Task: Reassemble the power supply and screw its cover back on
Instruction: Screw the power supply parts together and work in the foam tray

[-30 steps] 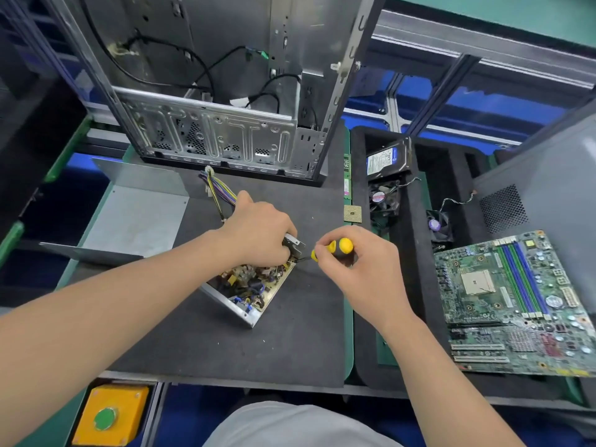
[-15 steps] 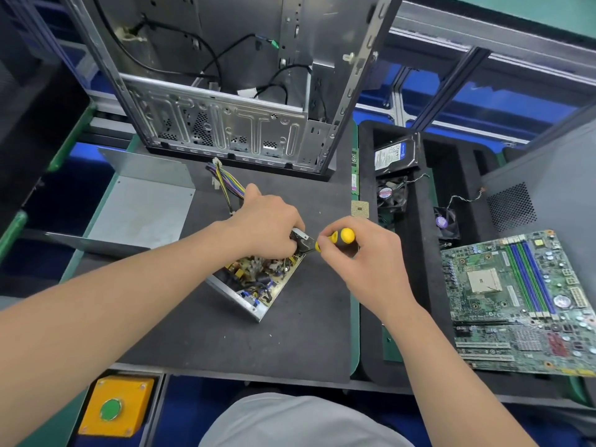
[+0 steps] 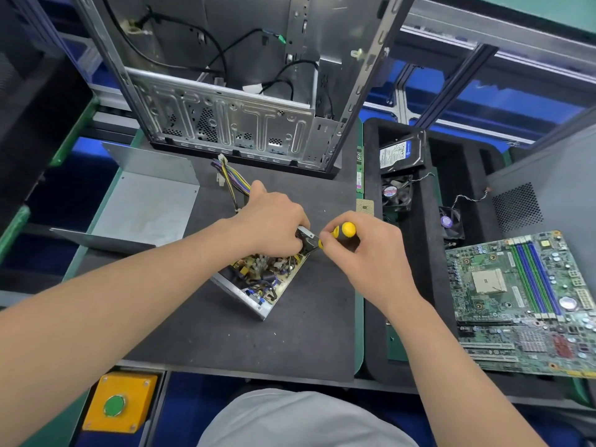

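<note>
The screwdriver [image 3: 343, 231], gripped in the right hand [image 3: 371, 256], is now brought right up to the open power supply [image 3: 258, 285] clasped by the left hand [image 3: 274, 221], so screw-driving is judged begun.

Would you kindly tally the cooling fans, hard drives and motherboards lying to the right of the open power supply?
Cooling fans: 2
Hard drive: 1
Motherboard: 1
Total: 4

bright even overhead light | soft shadows | edges bowed | focus perhaps slightly soft
</note>
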